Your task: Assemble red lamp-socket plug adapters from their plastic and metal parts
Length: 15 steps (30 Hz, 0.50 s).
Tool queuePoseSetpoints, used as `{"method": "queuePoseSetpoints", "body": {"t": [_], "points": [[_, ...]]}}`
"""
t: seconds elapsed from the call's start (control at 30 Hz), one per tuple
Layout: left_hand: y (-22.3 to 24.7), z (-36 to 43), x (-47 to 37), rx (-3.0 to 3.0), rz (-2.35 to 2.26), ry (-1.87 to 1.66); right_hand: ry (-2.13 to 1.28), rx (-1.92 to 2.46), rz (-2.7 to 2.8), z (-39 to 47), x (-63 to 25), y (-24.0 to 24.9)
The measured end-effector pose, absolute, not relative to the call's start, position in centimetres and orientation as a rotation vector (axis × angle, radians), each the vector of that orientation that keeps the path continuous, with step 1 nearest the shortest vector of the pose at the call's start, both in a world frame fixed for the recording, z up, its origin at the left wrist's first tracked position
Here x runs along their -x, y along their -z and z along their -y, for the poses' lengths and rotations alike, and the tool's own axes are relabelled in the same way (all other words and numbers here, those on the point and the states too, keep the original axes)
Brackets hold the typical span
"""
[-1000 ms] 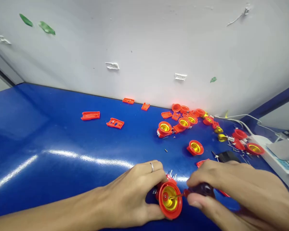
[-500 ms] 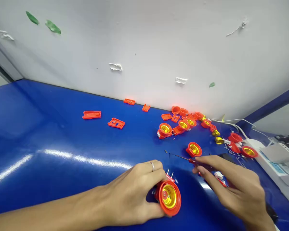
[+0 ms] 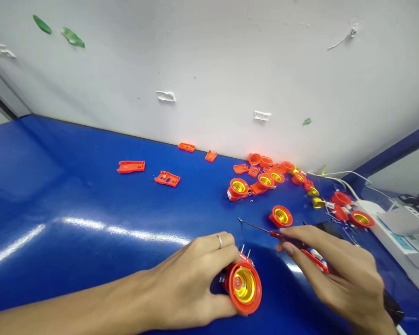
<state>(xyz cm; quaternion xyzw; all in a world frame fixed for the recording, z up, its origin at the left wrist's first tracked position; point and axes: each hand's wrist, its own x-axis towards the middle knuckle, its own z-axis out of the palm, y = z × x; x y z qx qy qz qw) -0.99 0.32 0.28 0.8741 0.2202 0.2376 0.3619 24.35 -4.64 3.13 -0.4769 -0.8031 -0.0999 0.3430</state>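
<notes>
My left hand (image 3: pixel 199 279), with a ring on one finger, grips a red lamp socket (image 3: pixel 245 287) with a gold threaded inside; two metal prongs stick out at its top. In my right hand (image 3: pixel 330 270) is a screwdriver (image 3: pixel 275 235) with a red handle, its thin shaft pointing left. The tip meets a small screw (image 3: pixel 239 219) lying on the blue table. Just above the screwdriver sits a loose red socket (image 3: pixel 281 216) with a gold inside. A red part with white on it (image 3: pixel 316 260) shows beside my right fingers, partly hidden.
Several red sockets (image 3: pixel 238 187) and gold threaded sleeves lie along the wall at the right. Flat red cover pieces (image 3: pixel 167 178) rest on the blue table (image 3: pixel 91 200) farther left. A white power strip (image 3: pixel 398 251) with cables runs along the right edge.
The screwdriver has moved left, and its tip has come to the small screw. My left hand keeps its grip on the socket, with almost no movement.
</notes>
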Motion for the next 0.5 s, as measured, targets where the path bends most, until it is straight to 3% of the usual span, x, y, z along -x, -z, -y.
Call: {"method": "queuePoseSetpoints", "body": {"t": [0.5], "points": [[-0.24,-0.42,1.00,-2.240,-0.564,-0.635,0.352,1.208,2.068,4.80,-24.43,-3.21]]}}
